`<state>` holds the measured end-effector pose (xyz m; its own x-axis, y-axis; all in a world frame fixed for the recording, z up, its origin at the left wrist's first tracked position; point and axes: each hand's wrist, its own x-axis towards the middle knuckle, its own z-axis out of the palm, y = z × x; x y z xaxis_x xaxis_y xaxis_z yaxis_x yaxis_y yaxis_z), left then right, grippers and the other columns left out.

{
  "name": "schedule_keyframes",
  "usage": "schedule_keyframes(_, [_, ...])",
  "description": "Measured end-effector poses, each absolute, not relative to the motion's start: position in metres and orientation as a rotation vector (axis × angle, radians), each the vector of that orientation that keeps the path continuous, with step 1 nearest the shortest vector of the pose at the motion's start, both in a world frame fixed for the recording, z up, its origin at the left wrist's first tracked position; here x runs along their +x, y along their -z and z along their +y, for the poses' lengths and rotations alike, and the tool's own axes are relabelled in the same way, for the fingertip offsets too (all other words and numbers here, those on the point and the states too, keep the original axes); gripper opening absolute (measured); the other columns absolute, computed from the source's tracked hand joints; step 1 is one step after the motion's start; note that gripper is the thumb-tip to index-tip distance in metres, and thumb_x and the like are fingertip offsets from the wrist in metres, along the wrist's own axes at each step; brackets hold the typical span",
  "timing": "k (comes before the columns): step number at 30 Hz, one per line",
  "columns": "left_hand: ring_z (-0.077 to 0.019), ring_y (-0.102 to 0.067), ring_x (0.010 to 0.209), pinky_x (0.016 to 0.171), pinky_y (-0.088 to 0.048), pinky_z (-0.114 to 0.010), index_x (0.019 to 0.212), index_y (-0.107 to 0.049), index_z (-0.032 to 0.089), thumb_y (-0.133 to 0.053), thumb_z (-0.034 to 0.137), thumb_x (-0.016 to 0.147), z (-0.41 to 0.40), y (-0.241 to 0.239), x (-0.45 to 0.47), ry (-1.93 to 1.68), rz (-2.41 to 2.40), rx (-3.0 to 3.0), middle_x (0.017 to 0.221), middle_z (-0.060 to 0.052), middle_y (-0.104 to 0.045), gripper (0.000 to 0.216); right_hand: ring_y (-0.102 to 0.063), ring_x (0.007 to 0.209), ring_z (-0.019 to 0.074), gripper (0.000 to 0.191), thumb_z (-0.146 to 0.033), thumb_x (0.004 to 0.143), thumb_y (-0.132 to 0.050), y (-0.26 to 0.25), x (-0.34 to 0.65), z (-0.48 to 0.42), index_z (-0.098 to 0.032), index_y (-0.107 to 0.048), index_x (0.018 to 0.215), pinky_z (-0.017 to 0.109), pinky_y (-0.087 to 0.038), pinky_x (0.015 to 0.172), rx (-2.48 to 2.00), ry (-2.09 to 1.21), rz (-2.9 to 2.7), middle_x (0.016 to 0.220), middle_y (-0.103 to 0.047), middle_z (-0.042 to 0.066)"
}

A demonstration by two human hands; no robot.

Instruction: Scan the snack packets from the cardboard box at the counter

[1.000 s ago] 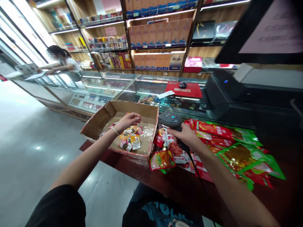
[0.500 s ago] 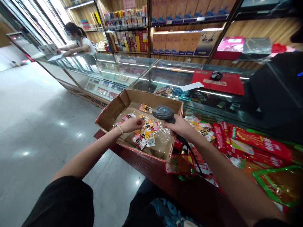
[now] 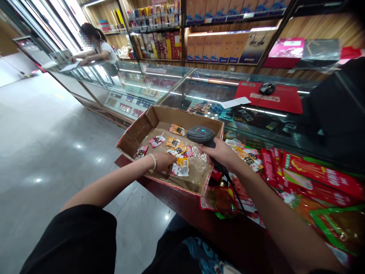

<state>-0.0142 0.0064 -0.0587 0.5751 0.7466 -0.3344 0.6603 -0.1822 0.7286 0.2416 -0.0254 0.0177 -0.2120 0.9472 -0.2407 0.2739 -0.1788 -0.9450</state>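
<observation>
inside cardboard box (image 3: 185,117), packets (image 3: 177,147) around left grip (image 3: 164,162)

At centre, the left hand (image 3: 164,163) reaches among small packets (image 3: 177,129) in a cardboard box (image 3: 185,116); beside it, the right hand (image 3: 224,154) grips a scanner (image 3: 201,133). Red and green packages (image 3: 319,173) lie at lower right; 1 person (image 3: 107,52) is at upper left.

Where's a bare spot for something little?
A bit of cardboard between the clear plastic and the near right corner of the box; dark red tabletop by its near side. Crowded: small packets around the left hand, snack bags right of the box.
</observation>
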Motion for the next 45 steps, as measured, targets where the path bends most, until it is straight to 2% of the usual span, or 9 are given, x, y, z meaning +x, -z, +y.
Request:
schedule_keyframes(7, [-0.0135,-0.054,0.056,0.052,-0.042,-0.019,0.071,-0.064,0.022,-0.084,0.014,0.048,0.025,0.035,-0.013,-0.657,1.192,1.584,0.065,0.000,-0.065,0.031,-0.046,0.032,0.0122,0.024,-0.038,0.075,-0.071,-0.016,0.244,-0.028,-0.021,-0.055,0.078,0.023,-0.038,0.034,-1.431,-1.454,-1.426,0.038,-0.052,-0.004])
schedule_keyframes(12, [-0.0114,-0.060,0.061,0.053,-0.047,-0.018,0.089,-0.067,0.018,-0.075,0.007,0.060,0.025,0.025,-0.011,-0.669,1.124,1.241,0.075,0.000,-0.068,0.033,-0.048,0.033,0.0130,0.022,-0.039,0.077,-0.068,-0.014,0.245,-0.031,-0.020,-0.057,0.080,0.023,-0.039,0.036,-1.371,-1.398,-1.438,0.039,-0.053,-0.004])
schedule_keyframes(19, [-0.0116,-0.062,0.062,0.058,-0.053,-0.024,0.095,-0.064,0.018,-0.070,0.020,0.078,0.017,-0.011,0.011,-0.830,0.984,0.899,0.085,-0.006,-0.068,0.018,-0.048,0.035,0.0130,0.028,-0.045,0.076,-0.068,-0.018,0.255,-0.048,-0.020,-0.059,0.082,0.024,-0.039,0.037,-1.216,-1.370,-1.295,0.044,-0.055,-0.003])
schedule_keyframes(23, [-0.0099,-0.055,0.051,0.045,-0.045,-0.019,0.095,-0.062,0.016,-0.058,0.041,0.088,0.014,-0.028,0.036,-0.853,0.843,0.634,0.068,-0.002,-0.058,0.027,-0.045,0.033,0.0120,0.029,-0.046,0.078,-0.067,-0.022,0.270,-0.066,-0.019,-0.059,0.079,0.023,-0.037,0.036,-1.209,-1.368,-1.257,0.041,-0.053,-0.003])
schedule_keyframes(28, [-0.0091,-0.050,0.048,0.040,-0.037,-0.018,0.102,-0.059,0.021,-0.053,0.074,0.076,0.009,-0.043,0.074,-0.790,0.645,0.546,0.066,0.001,-0.055,0.060,-0.045,0.032,0.0119,0.030,-0.047,0.078,-0.067,-0.021,0.296,-0.086,-0.019,-0.059,0.076,0.023,-0.036,0.036,-1.241,-1.320,-1.255,0.040,-0.054,-0.003])
schedule_keyframes(33, [-0.0110,-0.058,0.057,0.047,-0.043,-0.019,0.090,-0.061,0.016,-0.059,0.038,0.088,0.006,-0.048,0.109,-0.678,0.568,0.551,0.070,-0.003,-0.061,0.022,-0.045,0.031,0.0118,0.029,-0.046,0.076,-0.068,-0.020,0.325,-0.101,-0.019,-0.060,0.072,0.023,-0.036,0.035,-1.351,-1.248,-1.173,0.038,-0.053,-0.002])
schedule_keyframes(37, [-0.0155,-0.065,0.073,0.065,-0.054,-0.030,0.090,-0.063,0.013,-0.053,0.023,0.091,0.007,-0.048,0.140,-0.603,0.623,0.593,0.088,-0.009,-0.068,0.014,-0.045,0.031,0.0116,0.032,-0.048,0.075,-0.070,-0.016,0.347,-0.116,-0.019,-0.058,0.072,0.023,-0.035,0.034,-1.400,-1.165,-1.138,0.038,-0.053,-0.002])
schedule_keyframes(40, [-0.0131,-0.064,0.074,0.065,-0.053,-0.025,0.098,-0.065,0.016,-0.054,0.022,0.091,0.004,-0.048,0.168,-0.662,0.712,0.708,0.092,-0.006,-0.069,0.014,-0.045,0.031,0.0118,0.033,-0.049,0.074,-0.070,-0.010,0.361,-0.130,-0.019,-0.057,0.076,0.023,-0.035,0.034,-1.421,-1.121,-1.087,0.038,-0.053,-0.003])
schedule_keyframes(45, [-0.0053,-0.043,0.043,0.040,-0.034,-0.014,0.112,-0.066,0.018,-0.046,0.045,0.095,-0.005,-0.044,0.209,-0.692,0.744,0.877,0.059,0.001,-0.054,0.037,-0.045,0.032,0.0114,0.035,-0.051,0.074,-0.069,-0.007,0.379,-0.152,-0.018,-0.056,0.073,0.023,-0.036,0.036,-1.453,-1.061,-1.049,0.039,-0.052,-0.004])
